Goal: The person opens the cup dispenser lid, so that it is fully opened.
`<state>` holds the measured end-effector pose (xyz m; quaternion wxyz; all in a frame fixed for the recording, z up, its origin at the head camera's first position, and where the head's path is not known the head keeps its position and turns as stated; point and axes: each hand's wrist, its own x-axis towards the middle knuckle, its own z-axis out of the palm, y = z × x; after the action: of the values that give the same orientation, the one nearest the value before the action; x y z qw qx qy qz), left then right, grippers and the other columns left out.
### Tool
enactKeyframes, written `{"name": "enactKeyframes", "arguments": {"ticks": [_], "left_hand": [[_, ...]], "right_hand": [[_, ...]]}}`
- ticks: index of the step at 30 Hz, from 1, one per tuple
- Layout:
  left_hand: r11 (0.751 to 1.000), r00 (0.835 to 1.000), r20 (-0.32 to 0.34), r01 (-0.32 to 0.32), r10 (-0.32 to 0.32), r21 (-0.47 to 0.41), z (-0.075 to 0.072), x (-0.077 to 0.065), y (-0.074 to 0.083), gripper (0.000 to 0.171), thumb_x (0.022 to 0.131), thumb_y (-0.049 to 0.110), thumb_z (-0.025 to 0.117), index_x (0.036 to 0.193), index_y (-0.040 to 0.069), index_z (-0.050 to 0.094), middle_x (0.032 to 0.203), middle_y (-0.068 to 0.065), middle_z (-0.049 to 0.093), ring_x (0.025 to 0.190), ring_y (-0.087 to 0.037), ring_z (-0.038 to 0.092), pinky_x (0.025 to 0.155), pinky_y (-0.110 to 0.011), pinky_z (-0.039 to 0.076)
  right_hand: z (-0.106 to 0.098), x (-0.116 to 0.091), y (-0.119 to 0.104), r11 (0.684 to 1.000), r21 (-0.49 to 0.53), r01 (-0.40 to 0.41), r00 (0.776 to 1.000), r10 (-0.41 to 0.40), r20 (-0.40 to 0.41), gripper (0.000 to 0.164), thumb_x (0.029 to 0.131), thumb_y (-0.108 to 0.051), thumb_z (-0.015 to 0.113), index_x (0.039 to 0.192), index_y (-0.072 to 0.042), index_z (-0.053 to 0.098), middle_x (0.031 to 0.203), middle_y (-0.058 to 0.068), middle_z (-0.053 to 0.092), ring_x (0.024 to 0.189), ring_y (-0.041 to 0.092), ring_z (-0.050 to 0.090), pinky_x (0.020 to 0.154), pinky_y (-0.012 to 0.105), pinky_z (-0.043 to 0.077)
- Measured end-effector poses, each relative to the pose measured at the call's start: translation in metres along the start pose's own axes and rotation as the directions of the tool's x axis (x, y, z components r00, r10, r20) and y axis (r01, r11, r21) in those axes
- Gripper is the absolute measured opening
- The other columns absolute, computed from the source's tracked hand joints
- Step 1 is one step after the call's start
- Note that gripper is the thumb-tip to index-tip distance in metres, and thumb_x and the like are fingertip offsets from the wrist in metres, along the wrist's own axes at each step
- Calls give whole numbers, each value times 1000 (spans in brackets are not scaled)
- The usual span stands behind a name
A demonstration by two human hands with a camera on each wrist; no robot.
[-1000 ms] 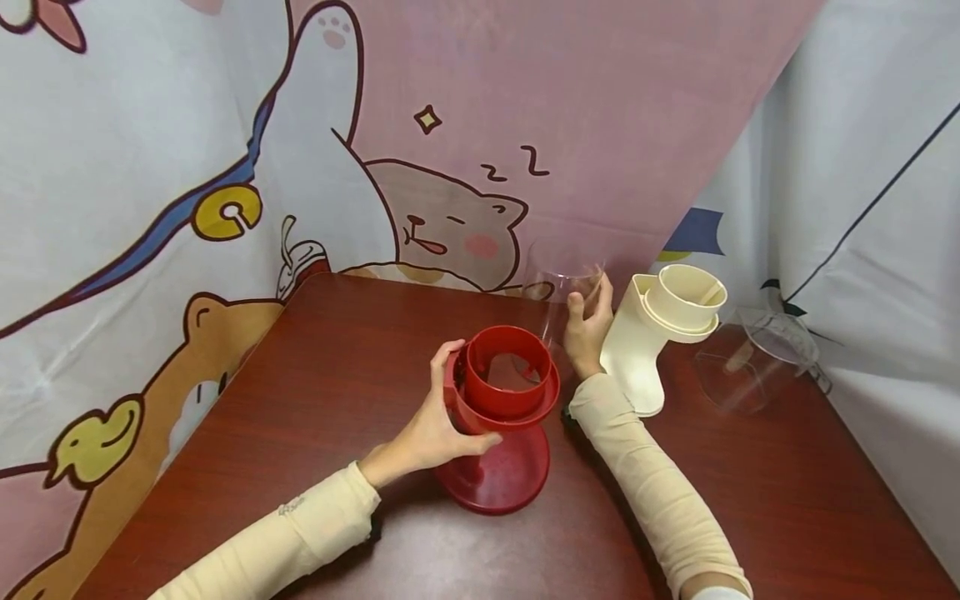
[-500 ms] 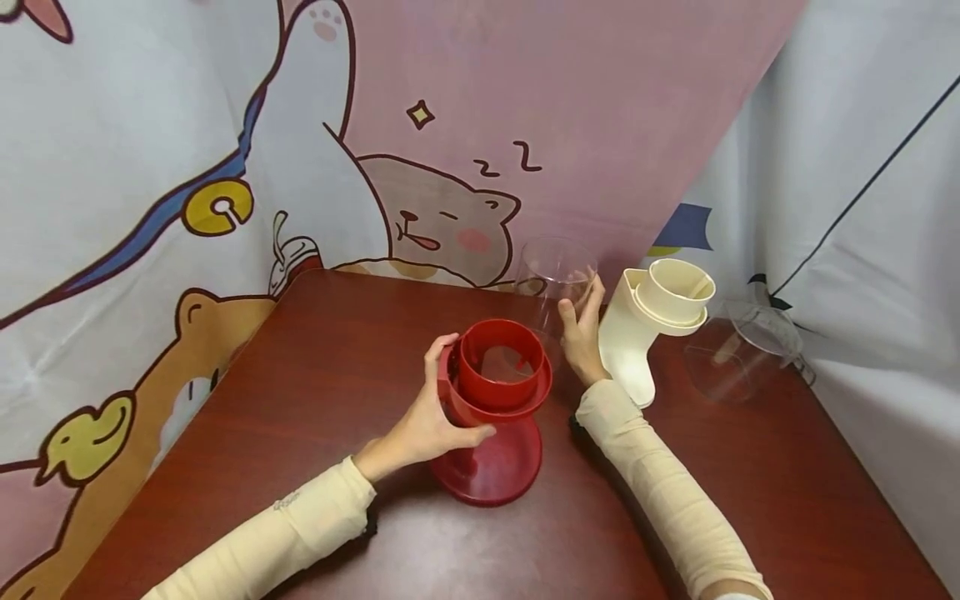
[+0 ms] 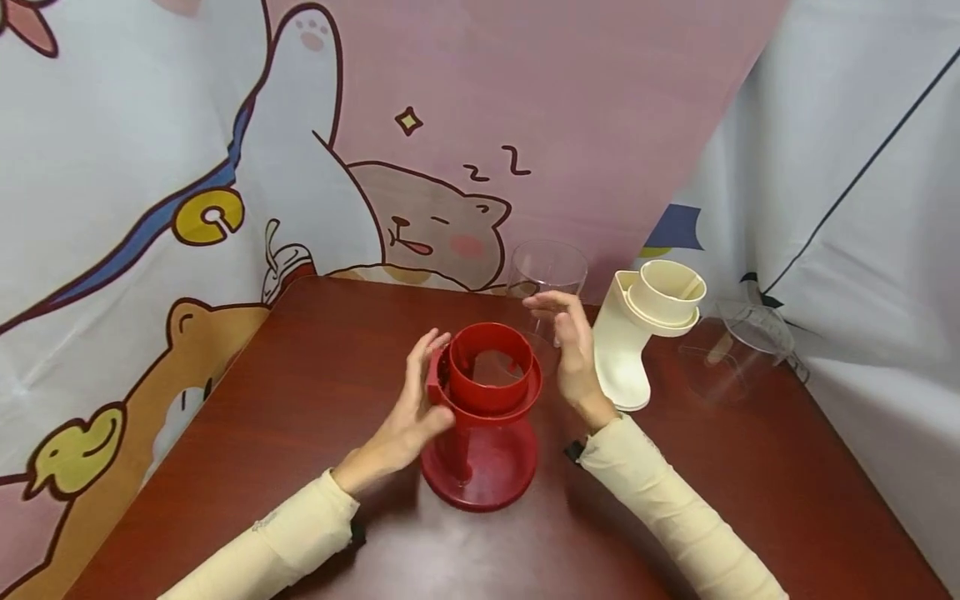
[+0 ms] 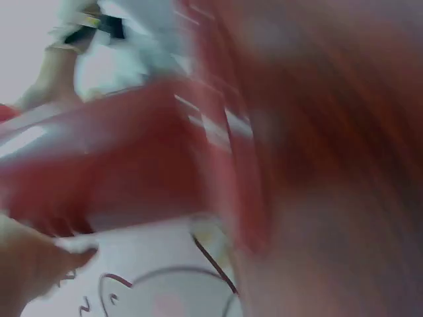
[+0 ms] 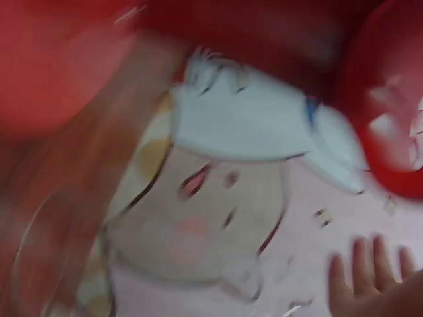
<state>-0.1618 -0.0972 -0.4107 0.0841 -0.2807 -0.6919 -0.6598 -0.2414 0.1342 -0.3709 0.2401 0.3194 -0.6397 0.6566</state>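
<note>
A red stand (image 3: 480,492) with a round base and an open ring on top is upright on the table. My left hand (image 3: 397,421) is at its left side, fingers spread and not wrapped round it. Whether a fingertip touches the ring cannot be told. In the left wrist view the red stand (image 4: 132,158) is blurred. My right hand (image 3: 573,350) is in the air between the stand and a clear cylinder (image 3: 547,267), its fingers loosely bent and holding nothing. In the right wrist view its fingers (image 5: 370,271) show at the lower right, below the red ring (image 5: 390,165).
A cream boot-shaped stand (image 3: 626,358) with a ring on top is right of my right hand. Farther right, a clear container (image 3: 738,358) is near the table's right edge. A printed cloth (image 3: 600,125) hangs behind the brown table (image 3: 337,358).
My right hand has let go of the clear cylinder and drawn back toward the red stand. My left hand has loosened from the red stand and moved slightly left.
</note>
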Motion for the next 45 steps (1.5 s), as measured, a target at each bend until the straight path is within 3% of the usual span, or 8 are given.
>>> {"name": "enactKeyframes", "arguments": {"ticks": [4,9,13,15,20,27,36,45], "left_hand": [[1000,976,-214,-28,29,10,3,-12,34,57,105,30,35,158,17,18,161,-5,26,151,-29,23,122,-53,20],[991,981,-194,37,-12,127,26,-22,64,63,104,23,39,161,19,11,167,-1,13,154,-25,10,120,-64,12],[981,980,-195,61,-25,182,37,-12,64,59,107,27,30,161,20,8,168,0,6,155,-23,3,120,-65,8],[982,977,-213,42,-2,183,37,-3,59,57,108,27,24,161,19,9,167,0,7,154,-22,5,121,-62,8],[994,968,-247,-16,43,111,26,19,41,54,108,35,17,159,18,22,165,1,20,152,-19,19,123,-54,15],[999,988,-152,-38,32,-33,3,40,16,61,107,50,11,153,21,40,156,3,43,140,-22,43,116,-41,36],[999,953,-302,33,-24,22,17,13,35,54,106,25,25,157,10,21,163,-6,23,150,-26,19,122,-57,16],[983,952,-245,183,-181,-16,18,24,47,54,108,37,20,157,14,26,161,-6,30,148,-24,28,123,-51,22]], "right_hand": [[23,5,-19,974,132,-181,963,149,225,69,106,-51,29,137,9,45,135,20,59,127,22,57,111,40,43],[36,7,-28,922,197,-334,919,271,288,71,106,-54,19,140,1,49,136,6,62,127,20,58,107,32,46],[41,1,-29,853,300,-427,897,357,260,72,104,-58,23,139,-2,52,136,5,63,122,18,60,104,33,48],[41,-7,-16,847,346,-403,912,341,228,72,103,-60,28,141,-3,52,137,5,63,123,17,59,107,34,45],[48,-27,-35,924,178,-338,940,323,105,65,105,-53,27,148,-7,45,148,7,52,137,20,46,116,34,36],[67,-61,-64,945,-37,-326,945,326,-11,55,107,-30,22,158,-7,24,164,8,23,151,24,18,123,53,14],[44,-29,-58,928,-13,-374,928,374,8,59,108,-41,21,155,-7,31,163,6,27,153,20,20,125,48,15],[62,-23,-37,862,169,-477,870,491,-48,55,108,-39,25,149,-7,45,150,9,49,134,23,48,114,41,38]]}}
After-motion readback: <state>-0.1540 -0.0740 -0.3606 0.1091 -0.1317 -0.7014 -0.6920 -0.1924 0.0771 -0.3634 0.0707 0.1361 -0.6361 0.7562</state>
